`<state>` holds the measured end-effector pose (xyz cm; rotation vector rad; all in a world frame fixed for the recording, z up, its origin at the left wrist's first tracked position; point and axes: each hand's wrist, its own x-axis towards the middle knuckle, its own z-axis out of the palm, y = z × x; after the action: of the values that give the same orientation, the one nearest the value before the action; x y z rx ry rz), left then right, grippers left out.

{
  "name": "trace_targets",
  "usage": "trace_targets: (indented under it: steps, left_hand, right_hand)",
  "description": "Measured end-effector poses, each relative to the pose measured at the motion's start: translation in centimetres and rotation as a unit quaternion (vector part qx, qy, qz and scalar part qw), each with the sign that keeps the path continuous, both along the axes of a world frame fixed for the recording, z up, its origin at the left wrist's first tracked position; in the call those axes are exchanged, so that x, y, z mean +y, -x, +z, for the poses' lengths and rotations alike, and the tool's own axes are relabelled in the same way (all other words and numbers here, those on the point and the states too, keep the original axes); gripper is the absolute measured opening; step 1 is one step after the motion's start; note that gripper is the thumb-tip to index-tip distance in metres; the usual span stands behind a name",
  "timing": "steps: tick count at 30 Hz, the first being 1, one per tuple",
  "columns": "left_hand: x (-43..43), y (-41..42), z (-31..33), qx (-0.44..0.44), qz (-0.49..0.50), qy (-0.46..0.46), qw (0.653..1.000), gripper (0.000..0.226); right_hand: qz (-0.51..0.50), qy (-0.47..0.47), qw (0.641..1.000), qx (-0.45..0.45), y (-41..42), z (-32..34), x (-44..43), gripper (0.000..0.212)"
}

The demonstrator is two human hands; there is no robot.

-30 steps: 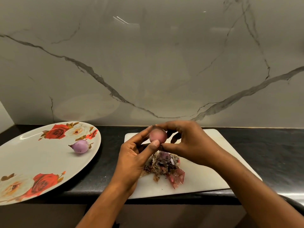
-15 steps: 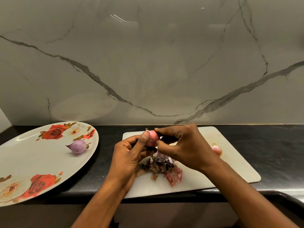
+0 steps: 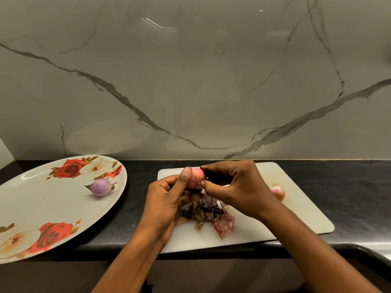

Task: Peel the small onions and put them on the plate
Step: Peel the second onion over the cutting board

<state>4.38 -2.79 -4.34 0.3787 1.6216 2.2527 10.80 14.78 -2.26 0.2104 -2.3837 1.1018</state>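
Observation:
A small pink onion is held above the white cutting board. My left hand grips it from the left with the thumb on top. My right hand pinches the onion's right side with thumb and forefinger. A peeled purple onion lies on the large rose-patterned plate at the left. Another pinkish onion rests on the board behind my right wrist, partly hidden.
A heap of dry brown and reddish onion skins lies on the board under my hands. The board and plate sit on a black counter against a marble wall. The counter's front edge runs just below the board.
My hands and the onion have dropped slightly and shifted a little. The view moved, so the onion behind my right wrist came into sight.

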Motion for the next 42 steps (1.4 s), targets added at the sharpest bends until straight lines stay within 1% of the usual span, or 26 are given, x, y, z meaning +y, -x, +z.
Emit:
trace_targets:
  steps: [7, 11, 16, 18, 21, 25, 29, 38, 40, 42]
  left_hand:
    - [-0.2, 0.1, 0.2, -0.024, -0.002, -0.023, 0.999, 0.027]
    - [-0.1, 0.1, 0.3, -0.033, -0.004, -0.031, 0.999, 0.026]
    - [-0.1, 0.0, 0.4, -0.039, -0.005, -0.034, 0.999, 0.022]
    - [-0.1, 0.0, 0.4, -0.048, -0.006, -0.040, 0.998, 0.026]
    - [0.0, 0.0, 0.4, -0.057, -0.009, -0.039, 0.998, 0.032]
    - [0.0, 0.2, 0.2, -0.051, -0.003, -0.040, 0.998, 0.034]
    - [-0.1, 0.2, 0.1, -0.037, -0.001, -0.039, 0.999, 0.032]
    - [-0.1, 0.4, -0.2, -0.039, 0.011, -0.031, 0.999, 0.030]
    - [-0.1, 0.3, -0.1, -0.037, 0.012, -0.038, 0.999, 0.026]
    - [0.0, 0.2, -0.1, -0.029, 0.014, -0.037, 0.999, 0.028]
  right_hand:
    - [-0.034, -0.023, 0.998, 0.040, 0.6, -0.7, -0.8, 0.038]
    - [-0.029, -0.020, 0.999, 0.032, 0.5, -0.5, -0.6, 0.037]
    - [-0.013, 0.006, 1.000, -0.002, 0.4, -0.2, 0.1, 0.034]
    - [-0.017, -0.003, 1.000, 0.001, 0.3, -0.2, 0.4, 0.029]
    - [-0.026, -0.010, 1.000, 0.002, 0.2, -0.3, 0.7, 0.028]
    - [-0.045, 0.026, 0.998, 0.023, 0.2, -0.7, 0.4, 0.027]
    - [-0.024, 0.040, 0.999, -0.001, -0.2, -0.8, -0.3, 0.032]
    - [-0.050, 0.060, 0.997, 0.007, 0.6, -0.7, -0.9, 0.022]
    - [-0.061, 0.058, 0.996, 0.016, 0.8, -0.8, -1.2, 0.021]
    - [-0.083, 0.055, 0.995, 0.025, 1.0, -0.9, -1.3, 0.019]
